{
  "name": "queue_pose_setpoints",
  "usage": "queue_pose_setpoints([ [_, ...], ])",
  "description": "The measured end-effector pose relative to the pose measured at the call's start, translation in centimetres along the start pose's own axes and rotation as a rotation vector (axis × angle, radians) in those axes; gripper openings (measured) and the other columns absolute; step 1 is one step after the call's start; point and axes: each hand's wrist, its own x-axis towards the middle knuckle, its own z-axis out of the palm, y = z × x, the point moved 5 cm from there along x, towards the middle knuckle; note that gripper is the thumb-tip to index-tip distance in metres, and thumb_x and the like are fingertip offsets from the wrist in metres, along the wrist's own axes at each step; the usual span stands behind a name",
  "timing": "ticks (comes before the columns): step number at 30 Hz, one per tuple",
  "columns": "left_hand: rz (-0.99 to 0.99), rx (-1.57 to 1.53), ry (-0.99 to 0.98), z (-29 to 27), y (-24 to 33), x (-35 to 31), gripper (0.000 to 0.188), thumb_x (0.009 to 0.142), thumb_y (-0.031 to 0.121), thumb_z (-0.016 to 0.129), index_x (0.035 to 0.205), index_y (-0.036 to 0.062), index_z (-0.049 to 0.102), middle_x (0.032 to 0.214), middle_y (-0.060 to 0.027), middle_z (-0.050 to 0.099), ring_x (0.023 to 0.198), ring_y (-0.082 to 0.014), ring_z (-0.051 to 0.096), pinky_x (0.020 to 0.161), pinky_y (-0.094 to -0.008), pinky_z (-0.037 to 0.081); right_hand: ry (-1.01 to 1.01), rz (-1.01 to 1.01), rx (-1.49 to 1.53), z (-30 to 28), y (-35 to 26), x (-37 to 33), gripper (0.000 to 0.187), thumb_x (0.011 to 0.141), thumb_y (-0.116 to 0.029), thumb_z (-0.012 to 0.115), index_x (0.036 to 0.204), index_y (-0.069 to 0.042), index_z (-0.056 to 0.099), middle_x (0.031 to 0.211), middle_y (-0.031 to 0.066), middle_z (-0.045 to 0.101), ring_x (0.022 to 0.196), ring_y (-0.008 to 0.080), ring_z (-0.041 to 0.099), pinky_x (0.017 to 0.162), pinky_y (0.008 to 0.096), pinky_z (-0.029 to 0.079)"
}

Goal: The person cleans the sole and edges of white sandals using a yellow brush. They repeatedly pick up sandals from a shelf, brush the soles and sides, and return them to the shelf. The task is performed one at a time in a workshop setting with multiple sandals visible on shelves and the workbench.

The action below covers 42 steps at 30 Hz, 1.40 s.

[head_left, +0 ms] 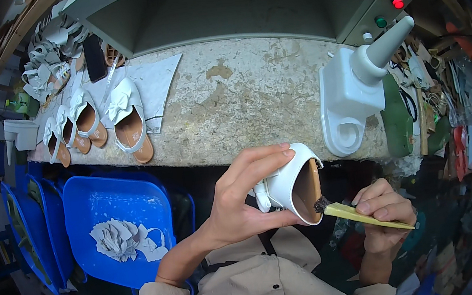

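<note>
A white shoe upper (281, 187) with a bow is gripped in my left hand (237, 198), thumb below and fingers over the top. Its opening faces right and shows a brown inner edge. My right hand (387, 211) closes around the yellow handle of a brush (351, 213). The dark bristles touch the lower right edge of the shoe's opening. Both hands are in front of the bench's near edge, above my lap. On the bench to the left stand several white sandals with bows and brown insoles, the nearest sandal (130, 121) apart from the rest.
A white plastic pot with a cone spout (352, 95) stands on the worn bench (229, 100) at right. Behind is a grey metal housing (229, 12) with red and green buttons. A blue chair (115, 191) at left bears white pieces. White straps are heaped at far left.
</note>
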Motion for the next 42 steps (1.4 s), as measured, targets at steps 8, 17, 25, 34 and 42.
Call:
queue_pose_setpoints([
  [8, -0.052, -0.024, -0.037, 0.2, 0.2, 0.0, 0.077, 0.058, 0.021, 0.093, 0.125, 0.003, 0.061, 0.121, -0.0176, 0.061, 0.11, -0.029, 0.063, 0.091, -0.0358, 0.052, -0.118, -0.082, -0.042, -0.8, -0.7, 0.7, 0.01, 0.08, -0.012, 0.074, 0.085, -0.006, 0.068, 0.094, 0.0124, 0.071, 0.081, 0.0258, 0.063, 0.071, 0.0386, 0.058],
  [17, -0.069, -0.02, -0.053, 0.0, 0.1, -0.1, 0.078, 0.057, 0.022, 0.093, 0.125, 0.0024, 0.061, 0.12, -0.0171, 0.061, 0.108, -0.0283, 0.064, 0.091, -0.0359, 0.052, -0.24, -0.115, -0.048, -1.9, -1.4, 1.8, 0.005, 0.08, -0.012, 0.073, 0.083, -0.008, 0.07, 0.094, 0.0111, 0.071, 0.083, 0.0253, 0.063, 0.072, 0.0371, 0.058],
  [25, -0.024, -0.002, -0.037, -0.3, 0.1, -0.2, 0.076, 0.057, 0.02, 0.092, 0.125, 0.0025, 0.061, 0.122, -0.0176, 0.06, 0.11, -0.0309, 0.063, 0.093, -0.0374, 0.051, -0.165, -0.007, 0.064, -1.1, -0.8, 2.5, 0.016, 0.083, -0.016, 0.076, 0.086, -0.004, 0.066, 0.082, 0.0129, 0.071, 0.071, 0.0238, 0.064, 0.065, 0.0349, 0.057],
  [34, 0.129, 0.103, -0.01, -0.5, 0.1, -0.6, 0.073, 0.055, 0.024, 0.091, 0.122, 0.0071, 0.065, 0.127, -0.0152, 0.059, 0.118, -0.0364, 0.057, 0.098, -0.0458, 0.048, 0.096, 0.536, 0.093, -2.3, 1.0, 2.9, 0.026, 0.075, -0.002, 0.071, 0.098, 0.008, 0.064, 0.088, 0.0128, 0.067, 0.073, 0.0124, 0.06, 0.068, 0.0244, 0.047],
  [42, 0.224, 0.209, 0.012, -0.9, 0.4, -0.7, 0.071, 0.056, 0.029, 0.09, 0.12, 0.0108, 0.067, 0.127, -0.013, 0.06, 0.117, -0.0383, 0.057, 0.096, -0.0454, 0.049, 0.105, 0.577, 0.043, -1.9, 0.6, 4.3, 0.027, 0.077, -0.005, 0.071, 0.099, 0.009, 0.064, 0.089, 0.0124, 0.067, 0.077, 0.012, 0.061, 0.072, 0.0236, 0.048],
])
